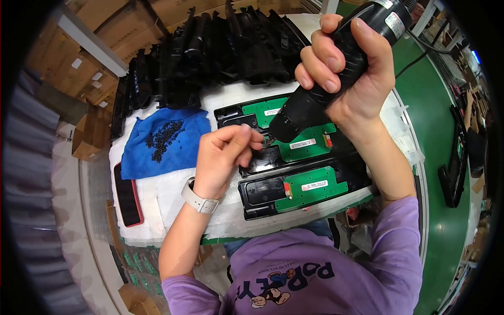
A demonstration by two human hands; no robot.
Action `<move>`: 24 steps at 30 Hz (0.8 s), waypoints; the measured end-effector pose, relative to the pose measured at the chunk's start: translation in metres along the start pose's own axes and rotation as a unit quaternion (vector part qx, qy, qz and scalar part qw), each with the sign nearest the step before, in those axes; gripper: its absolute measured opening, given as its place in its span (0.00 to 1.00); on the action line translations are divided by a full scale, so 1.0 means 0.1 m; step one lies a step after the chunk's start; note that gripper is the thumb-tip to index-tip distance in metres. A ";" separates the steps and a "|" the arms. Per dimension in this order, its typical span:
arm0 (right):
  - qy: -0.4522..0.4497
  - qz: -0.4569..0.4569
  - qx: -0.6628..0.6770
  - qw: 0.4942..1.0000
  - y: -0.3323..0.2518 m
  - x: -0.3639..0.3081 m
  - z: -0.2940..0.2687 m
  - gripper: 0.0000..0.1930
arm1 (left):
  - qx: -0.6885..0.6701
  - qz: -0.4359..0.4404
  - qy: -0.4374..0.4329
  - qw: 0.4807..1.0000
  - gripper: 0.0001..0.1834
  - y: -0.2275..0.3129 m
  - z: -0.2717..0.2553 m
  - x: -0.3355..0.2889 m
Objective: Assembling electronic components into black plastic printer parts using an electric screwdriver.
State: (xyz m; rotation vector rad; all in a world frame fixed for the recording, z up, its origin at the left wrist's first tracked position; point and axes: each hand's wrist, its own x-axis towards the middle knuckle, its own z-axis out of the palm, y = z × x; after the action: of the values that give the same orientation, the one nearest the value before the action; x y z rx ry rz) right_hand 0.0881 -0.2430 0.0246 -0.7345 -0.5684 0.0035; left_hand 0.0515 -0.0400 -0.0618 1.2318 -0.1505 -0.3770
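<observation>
Red-edged phone (128, 197) sits left on the table (173, 197), just beside a blue cloth (193, 137) with a heap of tiny black screws (164, 137). The left grip (223, 155) has fingertips bunched near the tip of a black power screwdriver (302, 111); can't tell if they're pinching anything. Then 3 black panels (262, 191) with green circuit boards (310, 200), and the right grip (359, 79)'s wrapped around the screwdriver, angled down over the middle panel.

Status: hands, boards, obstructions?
Right hand grips black power screwdriver. Left hand near its tip, hold unclear. Green circuit boards in black housings. Screwdriver partly hides middle board.
</observation>
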 end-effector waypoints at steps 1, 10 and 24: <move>-0.010 0.015 -0.009 1.000 -0.03 -0.01 -0.02 0.16 | 0.044 0.022 0.042 0.998 0.14 -0.01 -0.01 0.01; -0.003 0.001 -0.309 0.951 -0.23 -0.15 -0.34 0.12 | 0.062 0.024 0.039 0.997 0.08 -0.04 0.04 -0.01; 0.011 0.030 -0.316 0.948 -0.07 -0.05 -0.27 0.10 | 0.119 -0.001 0.021 0.993 0.10 -0.12 0.14 0.02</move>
State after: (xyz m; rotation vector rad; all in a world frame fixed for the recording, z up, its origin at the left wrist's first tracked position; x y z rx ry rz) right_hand 0.0961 -0.2659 0.0106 -1.3755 -0.5260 -0.1361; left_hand 0.0465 -0.0564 -0.0683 1.4752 -0.1612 -0.3409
